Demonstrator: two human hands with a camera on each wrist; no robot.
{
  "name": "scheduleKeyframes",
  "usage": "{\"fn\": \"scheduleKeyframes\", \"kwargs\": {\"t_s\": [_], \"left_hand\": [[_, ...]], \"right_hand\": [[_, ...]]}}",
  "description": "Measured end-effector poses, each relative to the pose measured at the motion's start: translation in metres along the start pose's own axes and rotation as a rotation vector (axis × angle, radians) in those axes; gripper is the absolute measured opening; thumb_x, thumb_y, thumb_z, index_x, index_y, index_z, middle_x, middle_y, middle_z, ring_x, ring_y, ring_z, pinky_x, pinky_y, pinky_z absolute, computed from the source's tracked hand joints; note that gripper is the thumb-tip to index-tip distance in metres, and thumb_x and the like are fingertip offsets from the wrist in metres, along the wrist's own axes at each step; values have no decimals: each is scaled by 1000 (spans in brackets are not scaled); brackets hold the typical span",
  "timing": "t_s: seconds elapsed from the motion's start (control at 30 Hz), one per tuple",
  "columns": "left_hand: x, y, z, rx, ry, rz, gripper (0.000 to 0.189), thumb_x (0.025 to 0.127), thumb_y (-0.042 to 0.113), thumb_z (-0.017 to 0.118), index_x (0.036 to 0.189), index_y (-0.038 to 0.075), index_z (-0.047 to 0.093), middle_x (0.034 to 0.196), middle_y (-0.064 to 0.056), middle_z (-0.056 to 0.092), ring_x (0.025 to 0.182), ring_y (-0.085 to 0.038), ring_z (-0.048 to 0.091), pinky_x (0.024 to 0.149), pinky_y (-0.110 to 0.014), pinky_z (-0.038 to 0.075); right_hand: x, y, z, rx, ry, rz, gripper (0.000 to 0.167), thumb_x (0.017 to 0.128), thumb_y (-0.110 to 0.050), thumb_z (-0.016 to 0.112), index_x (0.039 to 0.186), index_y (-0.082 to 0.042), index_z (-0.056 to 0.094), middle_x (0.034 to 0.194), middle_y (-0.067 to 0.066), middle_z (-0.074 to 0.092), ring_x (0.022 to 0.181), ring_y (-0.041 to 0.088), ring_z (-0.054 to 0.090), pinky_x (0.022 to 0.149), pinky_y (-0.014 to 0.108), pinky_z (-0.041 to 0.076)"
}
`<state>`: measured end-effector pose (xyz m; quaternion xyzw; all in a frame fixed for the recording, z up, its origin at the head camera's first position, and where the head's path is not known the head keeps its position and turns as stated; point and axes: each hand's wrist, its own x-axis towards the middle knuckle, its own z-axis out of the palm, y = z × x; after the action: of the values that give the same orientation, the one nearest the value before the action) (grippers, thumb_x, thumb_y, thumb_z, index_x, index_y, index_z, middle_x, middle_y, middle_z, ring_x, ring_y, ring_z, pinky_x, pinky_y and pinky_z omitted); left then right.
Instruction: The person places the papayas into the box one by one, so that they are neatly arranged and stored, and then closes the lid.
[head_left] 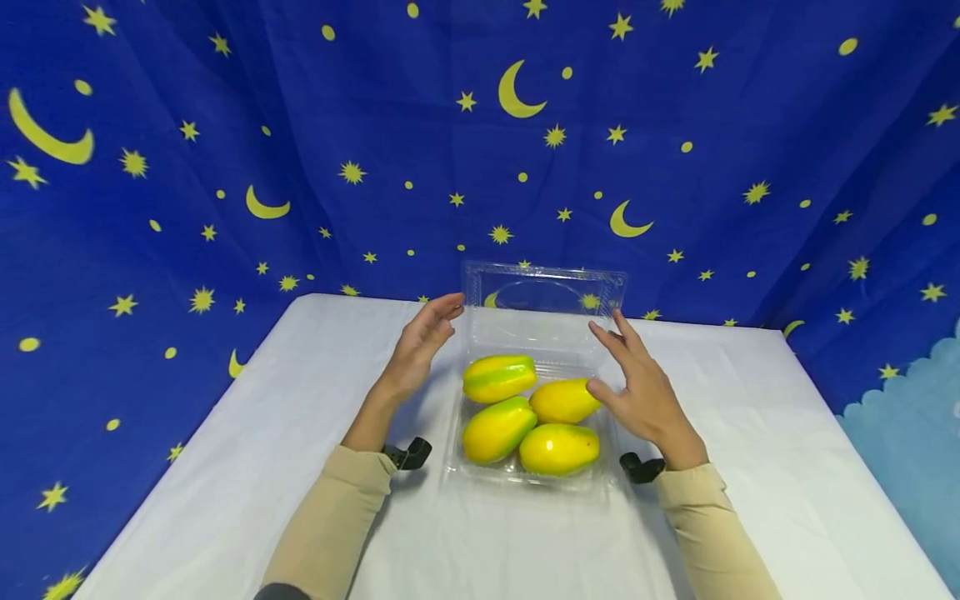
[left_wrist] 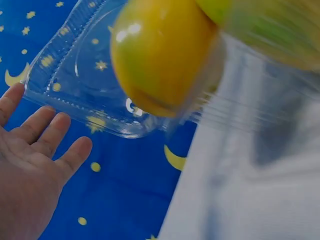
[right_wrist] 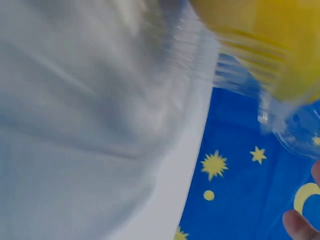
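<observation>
A clear plastic clamshell box [head_left: 450,475] lies on the white table with its lid [head_left: 536,333] raised at the back. Several yellow-green papayas [head_left: 498,379] sit in the base. My left hand [head_left: 411,350] is beside the lid's left edge, fingers extended, fingertips right at the rim. In the left wrist view the index fingertip meets the corner of the lid [left_wrist: 55,85]. On the other side, my right hand [head_left: 637,387] has its fingers spread near the lid's right edge, its thumb overlapping one papaya [head_left: 562,402]. Only two fingertips [right_wrist: 298,226] show in the right wrist view.
A white cloth covers the table [head_left: 750,433]. Behind it hangs a blue curtain [head_left: 420,125] with yellow moons and stars. Black wrist cameras [head_left: 408,454] are strapped under both wrists, close to the box's sides. A light blue scalloped panel [head_left: 915,433] is at the right.
</observation>
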<state>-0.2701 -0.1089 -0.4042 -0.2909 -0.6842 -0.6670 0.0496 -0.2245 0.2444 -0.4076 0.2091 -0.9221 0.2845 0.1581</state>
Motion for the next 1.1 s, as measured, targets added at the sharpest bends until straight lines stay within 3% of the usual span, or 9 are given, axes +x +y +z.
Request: {"fn": "scheduleKeyframes", "kwargs": {"t_s": [0.17,0.33,0.6,0.8,1.03,1.1], "left_hand": [[0,9,1,12,-14,52,51,107,31,44,150,2,38,156,-19,39,146,-36,36,118,-65,25],[-2,20,0,81,-17,106,53,107,36,46,149,5,40,154,-16,43,145,-33,39,116,-62,31],[-9,39,-1,320,-25,197,62,101,52,52,150,14,43,150,-9,49,138,-27,47,111,-62,37],[-11,55,1,430,-39,253,63,99,54,53,148,15,46,148,-8,50,134,-24,48,110,-57,38],[-13,69,4,530,-11,246,55,100,48,57,147,20,48,139,-4,56,127,-19,52,101,-50,46],[-14,72,6,551,1,228,52,100,43,59,146,21,49,134,-5,58,124,-19,53,99,-49,47]], "right_hand": [[-4,-2,-11,28,63,-66,81,90,-73,52,157,-33,32,169,10,16,143,44,40,101,75,37],[-8,-9,-22,2,117,-139,90,85,-82,47,158,-31,32,169,7,18,140,45,44,100,72,39],[-10,-22,-37,-189,246,-232,103,80,-91,36,156,-22,38,162,14,35,120,42,59,87,63,50],[-14,-35,-50,-269,303,-230,103,78,-92,40,152,-20,44,149,14,52,119,42,59,87,60,49],[-16,-53,-57,-292,365,-230,90,82,-86,46,144,-21,56,131,13,66,112,37,64,88,59,49],[-17,-58,-57,-292,378,-218,82,84,-78,54,141,-20,59,126,13,69,108,37,66,86,58,50]]}}
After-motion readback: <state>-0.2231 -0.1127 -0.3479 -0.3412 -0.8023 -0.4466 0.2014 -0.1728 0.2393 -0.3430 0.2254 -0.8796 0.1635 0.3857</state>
